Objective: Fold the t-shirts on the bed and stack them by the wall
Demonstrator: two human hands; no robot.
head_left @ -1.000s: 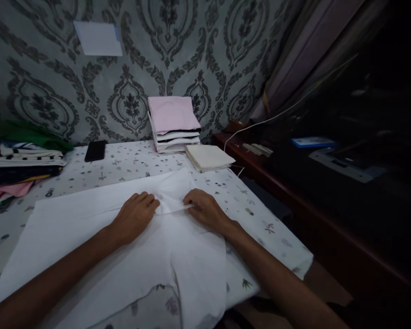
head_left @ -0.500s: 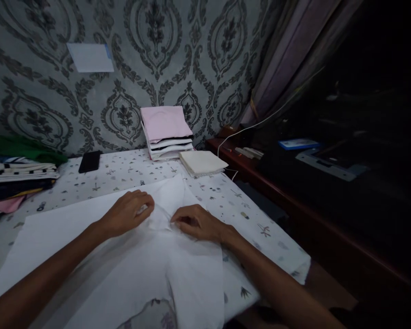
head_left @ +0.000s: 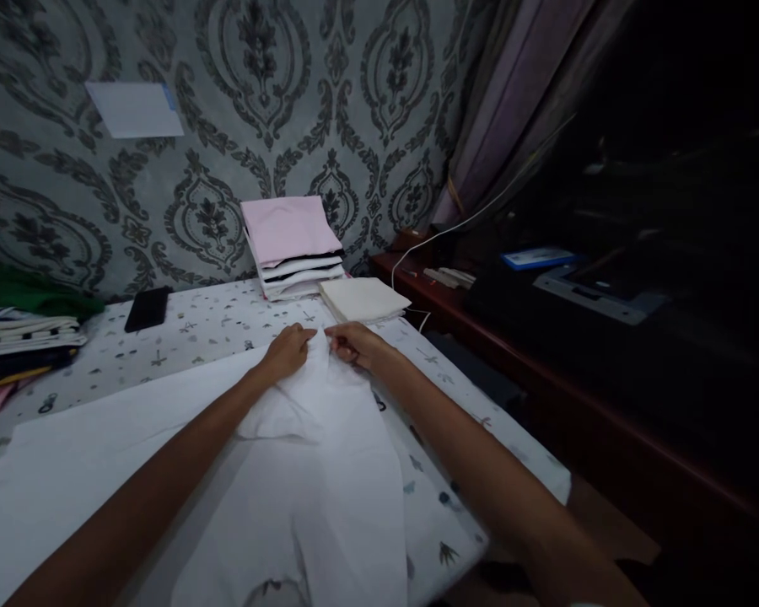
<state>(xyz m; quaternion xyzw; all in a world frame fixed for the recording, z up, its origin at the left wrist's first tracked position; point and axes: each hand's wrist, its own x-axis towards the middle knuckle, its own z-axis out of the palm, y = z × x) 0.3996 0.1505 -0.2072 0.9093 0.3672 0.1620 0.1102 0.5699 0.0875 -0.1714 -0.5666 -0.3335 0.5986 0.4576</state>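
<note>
A white garment [head_left: 271, 497] lies spread over the bed-like surface with the patterned cover [head_left: 215, 324], with folds in its middle and part of a grey print at the bottom of the view. At its far edge, my left hand [head_left: 289, 350] pinches the fabric between thumb and fingers. Close beside it, my right hand [head_left: 354, 344] has its fingertips closed on the same edge. A small gap separates the two hands, and the cloth is drawn up between them.
Beyond the hands stand a folded stack with pink on top [head_left: 294, 232] and a cream folded cloth [head_left: 363, 299]. A black phone [head_left: 148, 309] and a clothes pile [head_left: 25, 333] are at left. A dark red desk [head_left: 544, 396] with a white cable [head_left: 468, 219] borders the right.
Both hands have moved away from me to the garment's far edge and closer together, and now pinch it there. The view has shifted slightly to the right.
</note>
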